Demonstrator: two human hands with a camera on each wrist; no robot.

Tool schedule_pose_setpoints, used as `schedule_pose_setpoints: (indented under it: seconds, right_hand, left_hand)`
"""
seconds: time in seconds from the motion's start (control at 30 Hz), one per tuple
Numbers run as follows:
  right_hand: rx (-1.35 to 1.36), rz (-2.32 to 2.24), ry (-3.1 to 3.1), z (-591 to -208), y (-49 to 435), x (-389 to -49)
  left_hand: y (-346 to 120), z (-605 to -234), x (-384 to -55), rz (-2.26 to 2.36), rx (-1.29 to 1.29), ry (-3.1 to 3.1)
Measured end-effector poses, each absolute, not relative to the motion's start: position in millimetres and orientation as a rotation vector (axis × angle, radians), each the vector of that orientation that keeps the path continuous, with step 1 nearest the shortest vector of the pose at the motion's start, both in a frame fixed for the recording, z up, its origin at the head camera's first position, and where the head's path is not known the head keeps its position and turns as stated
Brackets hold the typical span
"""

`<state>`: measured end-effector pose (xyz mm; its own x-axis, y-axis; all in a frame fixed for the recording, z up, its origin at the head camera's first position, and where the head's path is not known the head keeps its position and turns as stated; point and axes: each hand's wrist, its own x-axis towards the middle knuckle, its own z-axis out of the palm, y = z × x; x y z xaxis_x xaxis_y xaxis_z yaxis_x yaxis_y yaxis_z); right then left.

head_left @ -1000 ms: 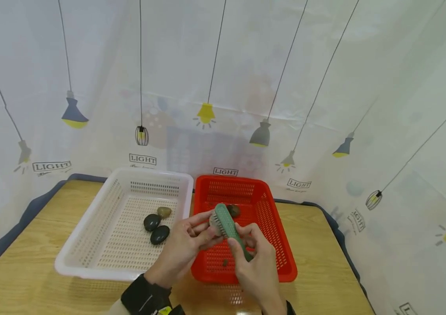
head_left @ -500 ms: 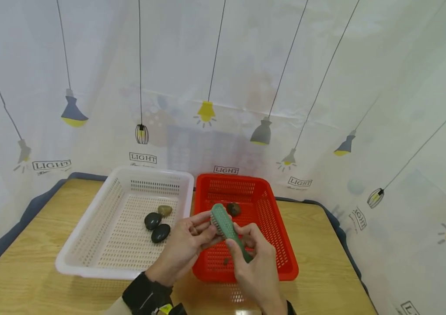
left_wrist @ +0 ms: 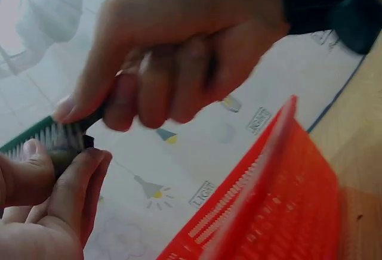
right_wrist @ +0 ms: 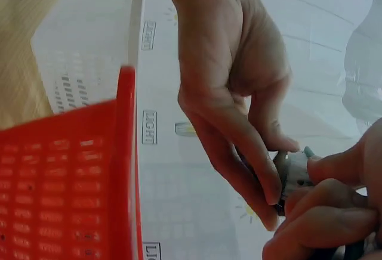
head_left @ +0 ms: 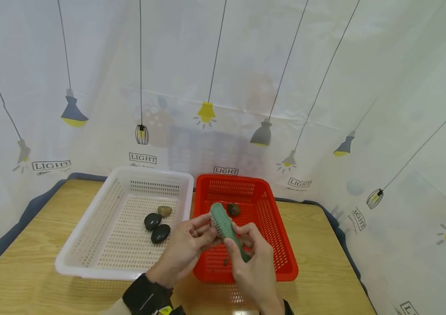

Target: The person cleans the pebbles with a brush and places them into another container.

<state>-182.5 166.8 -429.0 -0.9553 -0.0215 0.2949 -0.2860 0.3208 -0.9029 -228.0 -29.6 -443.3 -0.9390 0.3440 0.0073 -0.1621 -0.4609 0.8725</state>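
My right hand (head_left: 255, 262) grips the handle of a green scrubbing brush (head_left: 223, 221), its pale bristles turned toward my left hand (head_left: 186, 245). Between thumb and fingers, the left hand pinches a small olive-brown stone (left_wrist: 62, 160), seen in the left wrist view right under the bristles. From the head, the brush hides most of that stone. Both hands are held over the near part of the red basket (head_left: 203, 274). Another brown stone (head_left: 233, 209) lies toward the back of this basket, and a small dark bit (head_left: 225, 262) lies near its front.
To the left stands a white basket (head_left: 65, 261) with two black stones (head_left: 160, 233) and a tan stone (head_left: 164, 211) in it. Both baskets are on a wooden table (head_left: 325, 271). Behind them hangs a pale curtain (head_left: 191, 61) printed with lamps.
The brush has shifted slightly left over the stone in my left hand, covering more of it in the head view. Both hands keep their grips and nearly the same place.
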Motion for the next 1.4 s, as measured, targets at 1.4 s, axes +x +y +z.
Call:
schedule_pose_setpoints:
  seconds: [1.4]
  right_hand:
    - [0.215, 1.635, -2.432, -432.6, 172.4, -186.7]
  left_hand:
    - [-29.2, -447.6, -235.8, 2.499, 0.171, 1.444]
